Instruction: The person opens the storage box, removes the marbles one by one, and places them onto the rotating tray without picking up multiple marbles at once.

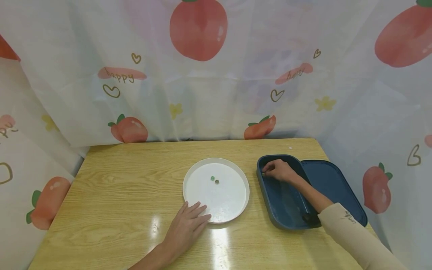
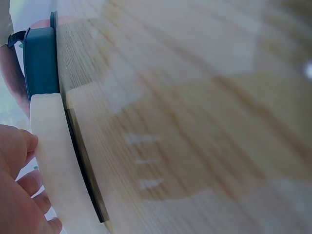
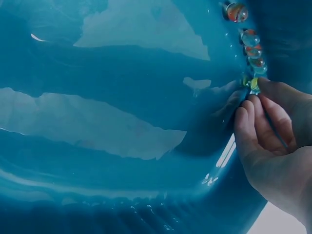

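At the far left end of a blue plastic box (image 1: pixel 270 191), my right hand (image 1: pixel 278 170) is down inside the walls. In the right wrist view its thumb and fingertips pinch a clear marble with a yellow swirl (image 3: pixel 254 85). Several orange-and-clear marbles (image 3: pixel 237 12) lie in a row along the box wall beside it. My left hand (image 1: pixel 187 227) rests at the near left rim of a round white plate (image 1: pixel 216 202), fingers extended over the edge. Two small greenish marbles (image 1: pixel 217 182) sit close together on the plate.
A blue lid (image 1: pixel 332 183) lies right of the box, partly under its edge. Plate and box stand on a wooden table (image 1: pixel 135 187). A fruit-printed curtain (image 1: pixel 222 82) hangs behind and at both sides. A dark band (image 2: pixel 18 37) is on the right wrist.
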The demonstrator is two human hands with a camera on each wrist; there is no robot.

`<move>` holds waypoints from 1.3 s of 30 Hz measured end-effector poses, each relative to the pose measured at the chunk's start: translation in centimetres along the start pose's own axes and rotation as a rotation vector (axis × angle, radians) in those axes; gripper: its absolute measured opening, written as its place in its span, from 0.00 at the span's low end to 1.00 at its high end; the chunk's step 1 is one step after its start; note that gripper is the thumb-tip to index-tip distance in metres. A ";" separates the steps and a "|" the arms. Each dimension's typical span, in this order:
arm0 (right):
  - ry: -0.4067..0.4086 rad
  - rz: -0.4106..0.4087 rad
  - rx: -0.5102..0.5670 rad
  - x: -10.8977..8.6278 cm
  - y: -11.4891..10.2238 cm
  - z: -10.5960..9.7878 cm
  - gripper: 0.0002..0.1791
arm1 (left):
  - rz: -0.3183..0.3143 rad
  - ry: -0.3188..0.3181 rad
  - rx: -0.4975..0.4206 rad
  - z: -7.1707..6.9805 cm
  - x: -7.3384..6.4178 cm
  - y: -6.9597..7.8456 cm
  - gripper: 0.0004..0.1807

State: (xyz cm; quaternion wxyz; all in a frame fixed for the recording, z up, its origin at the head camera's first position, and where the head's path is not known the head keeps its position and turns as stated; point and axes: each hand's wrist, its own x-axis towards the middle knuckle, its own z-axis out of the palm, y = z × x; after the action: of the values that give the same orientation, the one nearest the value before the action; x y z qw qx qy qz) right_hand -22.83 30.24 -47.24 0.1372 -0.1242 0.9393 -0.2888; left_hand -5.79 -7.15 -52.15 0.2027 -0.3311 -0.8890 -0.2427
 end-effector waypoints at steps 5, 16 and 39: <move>0.009 -0.001 -0.005 0.0 0.2 -0.1 0.05 | 0.003 0.006 -0.002 0.0 0.0 0.0 0.10; 0.028 -0.011 0.009 -0.6 0.0 -0.8 0.07 | 0.000 0.008 -0.004 -0.1 0.0 0.1 0.10; 0.035 -0.068 0.174 -2.6 -4.5 -2.5 0.12 | -0.040 -0.018 -0.009 -0.1 0.1 0.3 0.09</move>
State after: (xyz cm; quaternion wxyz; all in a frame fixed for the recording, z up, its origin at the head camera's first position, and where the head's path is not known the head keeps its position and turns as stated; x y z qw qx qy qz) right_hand -20.53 28.71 -42.11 0.1210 -0.1384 0.9082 -0.3759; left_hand -5.60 -6.94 -51.97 0.1884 -0.3161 -0.8963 -0.2476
